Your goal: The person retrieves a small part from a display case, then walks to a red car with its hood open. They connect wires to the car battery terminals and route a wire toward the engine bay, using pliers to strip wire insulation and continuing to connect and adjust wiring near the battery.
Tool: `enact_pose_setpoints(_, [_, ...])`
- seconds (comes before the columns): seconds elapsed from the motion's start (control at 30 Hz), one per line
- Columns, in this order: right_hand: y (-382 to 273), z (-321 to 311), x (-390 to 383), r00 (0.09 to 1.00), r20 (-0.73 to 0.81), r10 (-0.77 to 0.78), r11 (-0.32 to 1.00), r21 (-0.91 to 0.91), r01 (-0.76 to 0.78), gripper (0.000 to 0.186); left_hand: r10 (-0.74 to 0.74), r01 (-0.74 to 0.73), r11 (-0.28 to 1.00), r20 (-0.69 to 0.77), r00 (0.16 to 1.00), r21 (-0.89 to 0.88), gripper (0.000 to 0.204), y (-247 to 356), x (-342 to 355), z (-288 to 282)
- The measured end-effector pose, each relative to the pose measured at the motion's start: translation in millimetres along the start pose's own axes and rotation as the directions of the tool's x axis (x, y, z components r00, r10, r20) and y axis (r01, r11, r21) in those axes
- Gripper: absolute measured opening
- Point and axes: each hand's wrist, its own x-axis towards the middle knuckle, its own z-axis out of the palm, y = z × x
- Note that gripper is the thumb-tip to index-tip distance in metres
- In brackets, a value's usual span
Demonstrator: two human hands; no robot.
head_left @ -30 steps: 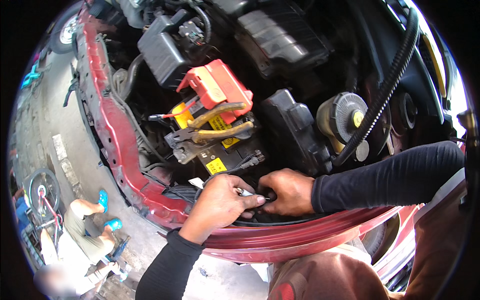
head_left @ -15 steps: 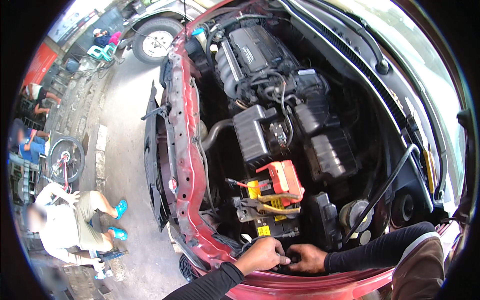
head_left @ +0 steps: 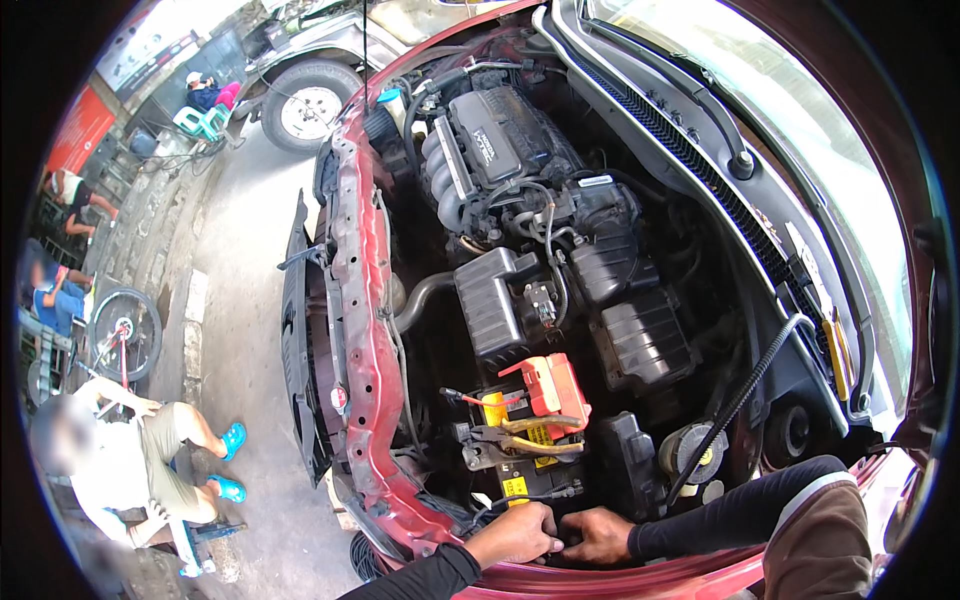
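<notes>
Both hands are low over the red car's near fender (head_left: 640, 578), at the engine bay's edge. My left hand (head_left: 512, 535) is closed, thumb against curled fingers, beside a dark cable (head_left: 545, 496). My right hand (head_left: 600, 537) is closed just to its right, fingertips facing the left thumb. Anything between the fingers is hidden. Just beyond them is the car battery (head_left: 515, 487), with yellow labels and a raised red terminal cover (head_left: 557, 390). Pliers with worn yellowish handles (head_left: 540, 424) lie across its top.
Beyond the battery are a black ribbed box (head_left: 492, 300) and the engine cover (head_left: 500, 135). A black corrugated tube (head_left: 745, 405) slants up on the right. The red front crossmember (head_left: 365, 300) runs along the left. A seated person in blue clogs (head_left: 150, 470) and a bicycle wheel (head_left: 125, 333) are outside.
The view has shifted slightly, so the engine bay sits lower and further left. My hands stay close together at the same edge. The seated person's arm on the left has moved.
</notes>
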Motion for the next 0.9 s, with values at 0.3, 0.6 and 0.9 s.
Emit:
enact_pose_setpoints(0.3, [7,4,1,0.997,-0.007,-0.072,0.995,-0.076,0.071,0.043,0.036,-0.029,0.995,-0.078,0.996,0.090,0.028,4,-8,0])
enact_pose_setpoints(0.6, [-6,0,1,1.000,0.011,-0.027,0.999,-0.038,0.028,0.040,0.053,-0.049,0.998,-0.089,0.995,0.050,0.023,0,-10,-1])
enact_pose_setpoints(0.9, [1,7,4,0.999,0.005,-0.046,0.999,0.010,0.046,0.044,0.038,-0.043,0.997,-0.072,0.997,-0.068,0.022,-1,-15,-3])
